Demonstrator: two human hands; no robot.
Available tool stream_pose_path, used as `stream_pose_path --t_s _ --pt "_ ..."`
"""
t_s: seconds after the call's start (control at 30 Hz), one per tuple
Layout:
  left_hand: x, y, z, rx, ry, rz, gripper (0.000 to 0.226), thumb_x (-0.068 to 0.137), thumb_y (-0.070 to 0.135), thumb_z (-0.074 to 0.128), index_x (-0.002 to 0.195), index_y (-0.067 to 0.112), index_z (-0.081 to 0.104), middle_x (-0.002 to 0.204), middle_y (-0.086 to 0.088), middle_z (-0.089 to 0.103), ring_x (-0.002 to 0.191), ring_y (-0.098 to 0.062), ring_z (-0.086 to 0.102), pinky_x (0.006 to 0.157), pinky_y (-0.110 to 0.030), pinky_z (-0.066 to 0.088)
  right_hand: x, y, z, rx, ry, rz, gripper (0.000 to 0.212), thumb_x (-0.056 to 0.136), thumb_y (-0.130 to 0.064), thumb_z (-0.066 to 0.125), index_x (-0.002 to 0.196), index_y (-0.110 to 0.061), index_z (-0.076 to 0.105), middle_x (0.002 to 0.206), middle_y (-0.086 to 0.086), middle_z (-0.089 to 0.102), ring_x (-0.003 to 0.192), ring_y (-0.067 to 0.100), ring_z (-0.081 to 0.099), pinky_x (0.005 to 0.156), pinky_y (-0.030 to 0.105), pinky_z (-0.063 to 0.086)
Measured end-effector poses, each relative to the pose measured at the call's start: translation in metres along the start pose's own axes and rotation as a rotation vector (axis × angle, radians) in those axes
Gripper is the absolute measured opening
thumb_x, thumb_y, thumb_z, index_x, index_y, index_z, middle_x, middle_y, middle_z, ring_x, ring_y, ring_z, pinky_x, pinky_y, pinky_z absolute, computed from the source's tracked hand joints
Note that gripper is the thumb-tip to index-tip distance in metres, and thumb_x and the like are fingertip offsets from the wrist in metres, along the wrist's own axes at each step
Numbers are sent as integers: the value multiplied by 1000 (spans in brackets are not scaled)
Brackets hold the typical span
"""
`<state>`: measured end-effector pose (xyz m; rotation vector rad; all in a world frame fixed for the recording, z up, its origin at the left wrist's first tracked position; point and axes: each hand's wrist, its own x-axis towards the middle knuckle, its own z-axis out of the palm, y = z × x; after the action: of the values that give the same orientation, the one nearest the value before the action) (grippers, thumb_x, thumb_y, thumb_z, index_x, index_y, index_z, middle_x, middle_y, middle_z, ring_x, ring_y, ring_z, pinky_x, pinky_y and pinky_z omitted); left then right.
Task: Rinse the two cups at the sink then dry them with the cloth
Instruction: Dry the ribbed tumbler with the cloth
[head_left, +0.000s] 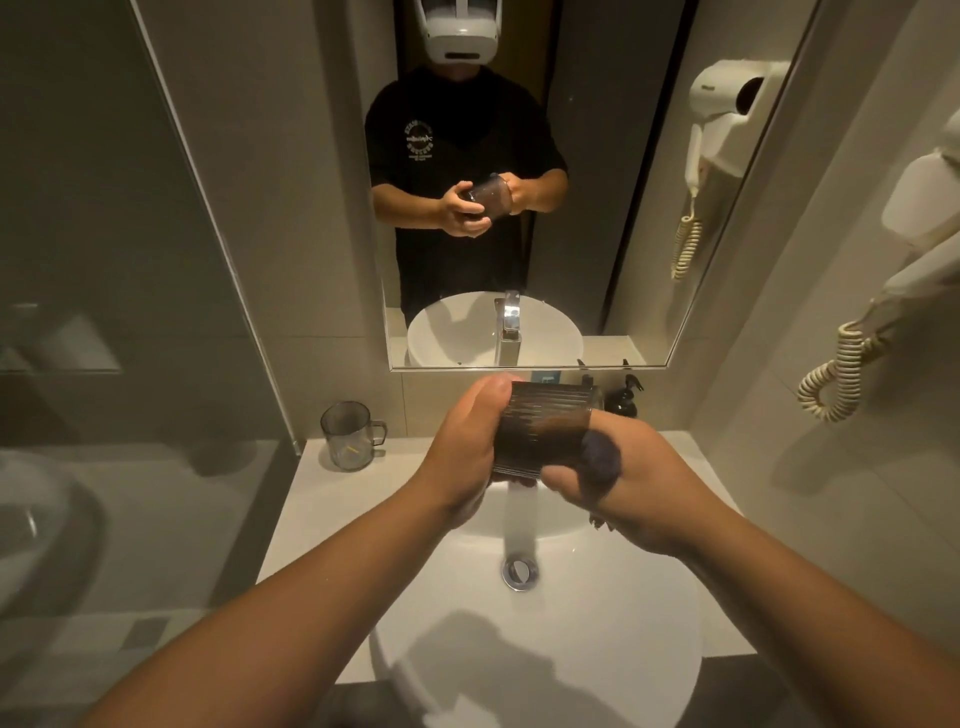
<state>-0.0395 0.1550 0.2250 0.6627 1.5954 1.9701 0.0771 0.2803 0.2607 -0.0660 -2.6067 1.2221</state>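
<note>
The held cup (540, 431) is only partly visible: the left hand (467, 447) wraps its near side and the right hand (613, 483) covers its right end, so its mouth and base cannot be made out. The right fingers go inside or behind it; which one cannot be told. The tap itself is hidden behind the cup and hands, showing only in the mirror (291, 156). The stream (517, 519) is a blurred streak. Both forearms run off the bottom edge. The sink (597, 649) is cut by that edge too. The hairdryer (924, 208) on the wall is cut off at the right. The bottle (626, 397) stands half hidden behind the cup.
</note>
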Motion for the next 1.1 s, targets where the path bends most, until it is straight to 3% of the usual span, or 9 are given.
stream_pose_path --t_s 0.2,0.33,0.43,0.63,0.77,0.83,0.9,1.0,1.1 --pt "-4 -11 -10 324 -40 285 52 79 68 46 124 40 44 122 -3 58 108 -22 62 86 -31 57 8 9 2 799 -29 281 44 70 -16 78 113 -11 67 115 24 66 110 56 53 87 73 41" --pt "1 4 -13 93 -141 -47 47 94 65 35 127 38 54 126 -3 64 114 -26 63 91 -46 58 9 7 -12 201 -3 112 30 78 -17 76 106 -23 67 94 -5 72 81 7 66 63 19 52" --pt "5 16 -9 -69 -67 -323 57 97 64 32 121 24 65 115 -12 72 108 -30 68 85 -47 60 10 8 -10 -261 -108 -28 36 84 -30 72 117 -34 60 109 -18 66 95 -1 60 76 8 45" --pt "13 6 2 56 84 -50 39 96 45 42 103 14 64 107 -19 66 102 -35 63 74 -41 57 5 10 -1 -77 -25 5 36 82 -23 74 115 -29 63 104 -12 70 88 4 65 75 22 56" --pt "11 -1 0 309 90 258 32 94 42 35 101 25 61 99 -6 65 94 -21 64 75 -33 56 8 8 -1 509 -30 142 30 82 2 69 107 -15 66 86 -2 72 70 7 67 56 18 52" --pt "7 -4 -2 396 68 345 30 92 47 35 106 31 56 103 -2 64 94 -16 63 73 -30 56 13 15 0 750 -35 217 35 77 -3 73 110 -10 66 100 16 70 87 29 69 68 46 58" --pt "6 -9 -6 495 49 409 38 88 52 33 113 30 52 110 -5 61 98 -16 61 74 -26 56 16 23 4 835 -53 261 47 72 -12 76 118 -9 64 117 29 61 112 54 54 90 78 35" --pt "9 -13 -9 443 2 327 35 91 51 38 113 31 54 114 -3 61 102 -15 61 77 -18 53 17 26 2 741 -26 283 38 73 -11 74 110 -12 68 103 15 69 89 36 64 62 46 55" --pt "11 -3 -7 35 -62 -117 40 96 57 42 119 29 61 118 -9 66 110 -27 64 87 -40 59 15 23 -3 185 -25 144 28 81 -15 72 108 -23 66 89 -8 70 67 2 62 53 17 48"
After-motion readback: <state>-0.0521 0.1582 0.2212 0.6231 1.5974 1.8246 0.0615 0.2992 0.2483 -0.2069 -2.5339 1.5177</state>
